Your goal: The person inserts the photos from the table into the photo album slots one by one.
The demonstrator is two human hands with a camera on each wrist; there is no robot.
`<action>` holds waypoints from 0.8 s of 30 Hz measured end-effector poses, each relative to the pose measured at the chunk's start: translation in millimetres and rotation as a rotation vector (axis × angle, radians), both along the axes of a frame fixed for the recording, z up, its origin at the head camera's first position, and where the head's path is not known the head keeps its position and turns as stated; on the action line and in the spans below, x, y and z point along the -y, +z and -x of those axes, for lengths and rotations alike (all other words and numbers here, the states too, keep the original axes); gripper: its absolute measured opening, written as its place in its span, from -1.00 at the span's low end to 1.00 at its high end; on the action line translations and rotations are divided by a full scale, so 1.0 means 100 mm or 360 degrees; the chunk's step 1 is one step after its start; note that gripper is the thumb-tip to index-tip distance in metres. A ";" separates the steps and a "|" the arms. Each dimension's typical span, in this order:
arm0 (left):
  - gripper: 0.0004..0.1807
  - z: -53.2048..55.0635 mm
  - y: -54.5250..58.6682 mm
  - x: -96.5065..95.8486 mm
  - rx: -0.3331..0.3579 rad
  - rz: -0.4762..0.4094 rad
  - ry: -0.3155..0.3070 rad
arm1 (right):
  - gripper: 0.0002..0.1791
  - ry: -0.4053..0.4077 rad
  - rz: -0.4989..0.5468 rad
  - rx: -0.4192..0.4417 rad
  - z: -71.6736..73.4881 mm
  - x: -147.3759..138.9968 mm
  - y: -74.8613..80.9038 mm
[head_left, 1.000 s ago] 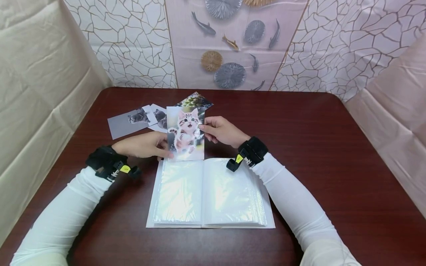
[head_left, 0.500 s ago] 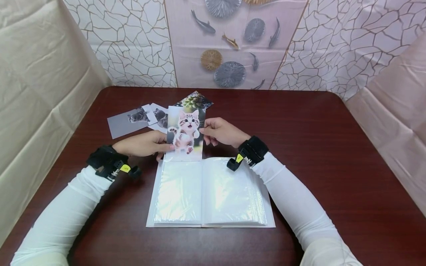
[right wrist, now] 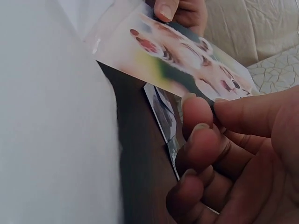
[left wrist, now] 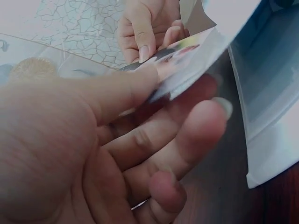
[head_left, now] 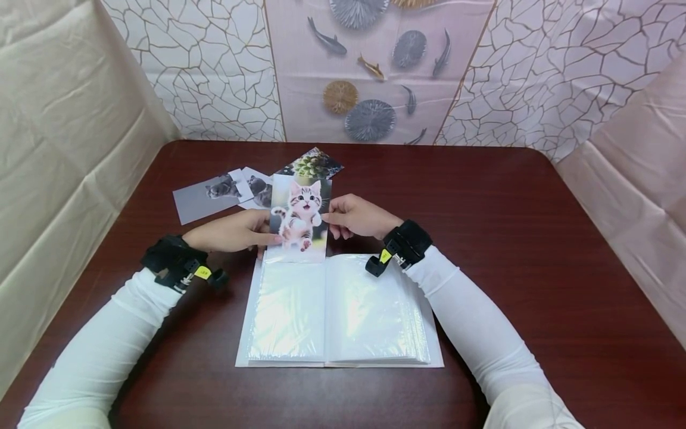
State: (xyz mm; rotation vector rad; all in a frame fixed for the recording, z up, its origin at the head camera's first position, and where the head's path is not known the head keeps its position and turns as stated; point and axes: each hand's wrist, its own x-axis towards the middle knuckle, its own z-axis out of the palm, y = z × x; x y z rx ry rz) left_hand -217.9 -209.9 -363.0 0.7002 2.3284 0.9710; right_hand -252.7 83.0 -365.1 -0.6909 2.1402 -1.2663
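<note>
A kitten photo (head_left: 301, 217) is held upright at the top edge of the left page of an open photo album (head_left: 343, 310) with clear sleeves. My left hand (head_left: 236, 231) pinches the photo's lower left edge between thumb and fingers. On the right edge, my right hand (head_left: 361, 215) pinches it with thumb and forefinger. In the right wrist view the photo's bottom end (right wrist: 117, 53) meets the clear sleeve; how far it goes into the pocket I cannot tell. The left wrist view shows the photo (left wrist: 182, 60) nearly edge-on, between thumb and fingers.
Grey cat photos (head_left: 200, 199) lie overlapping on the dark red table (head_left: 482, 238), behind my left hand. Behind the kitten photo lies a photo of a green plant (head_left: 313, 162), partly covered. Patterned cloth (head_left: 214, 71) hangs along the table's far edge.
Both hands keep their hold on the kitten photo. It has shifted slightly right, then down a little toward the album, and my right hand has lowered slightly with it.
</note>
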 end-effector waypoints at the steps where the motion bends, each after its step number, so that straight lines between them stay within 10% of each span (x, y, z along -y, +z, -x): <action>1: -0.67 0.00 0.00 -0.01 0.0000 0.0005 0.0024 | -0.68 0.0010 -0.0014 -0.0001 0.00 0.00 -0.01; 7: -0.41 0.02 -0.04 -0.03 0.0017 0.0033 0.0106 | -0.74 0.0012 -0.0085 0.0027 0.03 0.00 -0.03; 16: -0.69 0.04 -0.06 -0.01 0.0005 -0.0009 0.0028 | -0.33 -0.0212 0.0246 -0.0061 0.05 0.01 0.00; 24: -0.68 0.02 -0.06 0.01 0.0037 0.0008 0.0019 | -0.42 -0.0181 0.0263 -0.0190 0.04 0.00 0.00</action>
